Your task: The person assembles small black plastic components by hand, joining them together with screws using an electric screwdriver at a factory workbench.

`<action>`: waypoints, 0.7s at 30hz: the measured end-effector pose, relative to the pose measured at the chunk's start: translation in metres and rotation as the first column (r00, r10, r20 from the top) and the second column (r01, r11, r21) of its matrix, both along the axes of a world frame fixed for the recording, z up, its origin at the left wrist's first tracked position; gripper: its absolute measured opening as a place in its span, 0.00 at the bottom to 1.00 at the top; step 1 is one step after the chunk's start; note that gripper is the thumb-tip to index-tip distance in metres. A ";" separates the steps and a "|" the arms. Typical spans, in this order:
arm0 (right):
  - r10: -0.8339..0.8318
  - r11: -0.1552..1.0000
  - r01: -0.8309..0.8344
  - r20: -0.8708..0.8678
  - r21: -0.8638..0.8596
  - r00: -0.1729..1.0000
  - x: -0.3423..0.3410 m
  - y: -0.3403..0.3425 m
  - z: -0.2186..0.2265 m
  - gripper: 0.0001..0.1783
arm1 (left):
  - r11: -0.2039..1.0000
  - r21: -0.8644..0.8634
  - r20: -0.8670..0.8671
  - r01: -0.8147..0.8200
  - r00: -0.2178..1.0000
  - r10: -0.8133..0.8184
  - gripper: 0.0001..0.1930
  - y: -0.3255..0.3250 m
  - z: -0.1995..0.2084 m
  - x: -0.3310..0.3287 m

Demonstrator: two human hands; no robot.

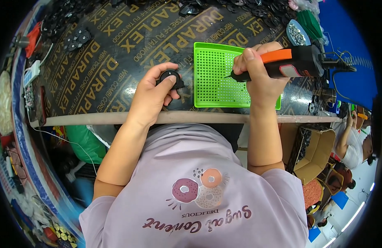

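Note:
My left hand [151, 89] grips a small black round plastic part [169, 75], with the thumb pressed on its face, above the table near its front edge. In my right hand [261, 68] is a black electric screwdriver [300, 62] with an orange lever; the fingers wrap round its body. Its tip points left, over a light green perforated tray [207, 103]. That tray lies between my two hands, partly covered by the right one. The part and the screwdriver tip are apart.
Black plastic parts [77, 39] lie at the far left, and more are heaped along the table's back edge. A blue bowl of small metal pieces [297, 34] stands at the far right. The screwdriver's coiled cord [358, 62] runs right. Below the table stands a cardboard box [317, 155]. Other people sit farther right.

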State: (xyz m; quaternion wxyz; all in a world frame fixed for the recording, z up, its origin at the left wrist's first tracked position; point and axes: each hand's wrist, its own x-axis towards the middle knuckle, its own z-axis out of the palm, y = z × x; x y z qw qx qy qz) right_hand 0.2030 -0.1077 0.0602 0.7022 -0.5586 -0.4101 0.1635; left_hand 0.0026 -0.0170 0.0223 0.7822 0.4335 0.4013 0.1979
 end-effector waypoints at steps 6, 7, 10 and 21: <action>0.020 1.000 -0.021 0.063 0.021 0.998 -0.001 0.001 -0.003 0.08 | 1.000 0.018 0.019 0.013 1.000 -0.013 0.16 -0.002 -0.003 0.003; 0.016 1.000 -0.018 0.104 0.018 0.994 -0.001 0.001 -0.004 0.08 | 1.000 0.031 0.021 0.003 1.000 -0.004 0.16 -0.003 -0.001 0.004; 0.014 1.000 -0.013 0.070 -0.012 0.997 -0.004 0.000 0.004 0.08 | 1.000 -0.003 0.017 0.020 1.000 -0.020 0.14 -0.003 -0.004 0.003; 0.364 0.892 -0.239 -0.298 0.383 0.882 -0.031 0.029 0.018 0.09 | 0.993 -0.114 0.066 0.033 0.997 -0.026 0.12 0.002 -0.013 0.001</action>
